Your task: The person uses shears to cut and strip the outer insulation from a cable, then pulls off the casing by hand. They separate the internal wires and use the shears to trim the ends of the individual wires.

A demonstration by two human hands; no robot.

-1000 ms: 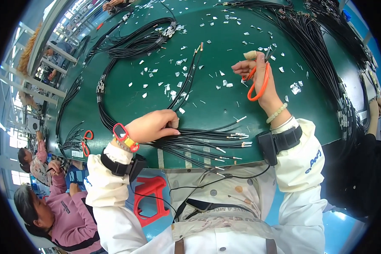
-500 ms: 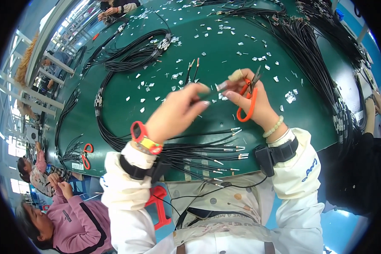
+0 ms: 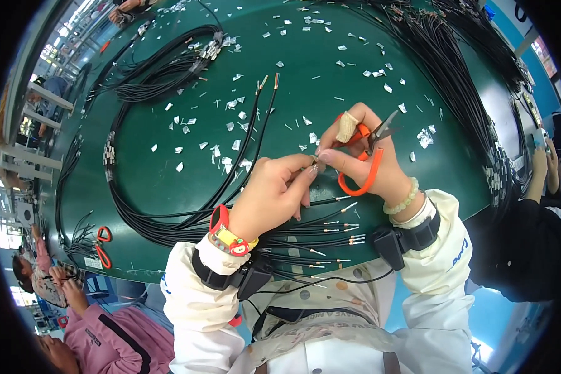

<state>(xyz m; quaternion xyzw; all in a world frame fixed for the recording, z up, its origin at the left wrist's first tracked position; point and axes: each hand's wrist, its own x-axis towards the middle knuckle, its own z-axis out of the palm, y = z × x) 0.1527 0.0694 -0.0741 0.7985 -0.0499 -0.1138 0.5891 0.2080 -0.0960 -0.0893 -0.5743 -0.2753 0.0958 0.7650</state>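
Observation:
My left hand is closed in a pinch around the stripped tip of a black cable, mostly hidden by the fingers. Meeting it there, the thumb and forefinger of my right hand press together at the same tip. Orange-handled scissors hang in my right hand, blades pointing up and away to the right. A tan finger cover is on one right finger. Two black cables with bared coloured wires stretch past my left hand. Below my hands, several cable ends with pale tips fan out near the table edge.
Foil-like scraps are scattered over the green table. A coiled black cable bundle lies far left, and a thick bundle runs down the right side. Other red-handled scissors rest at the left edge. People sit on both sides.
My two hands have come together at the cable tip, my left moving right and slightly down. The strip-like piece between the right fingers no longer shows. The scissors stay in my right hand.

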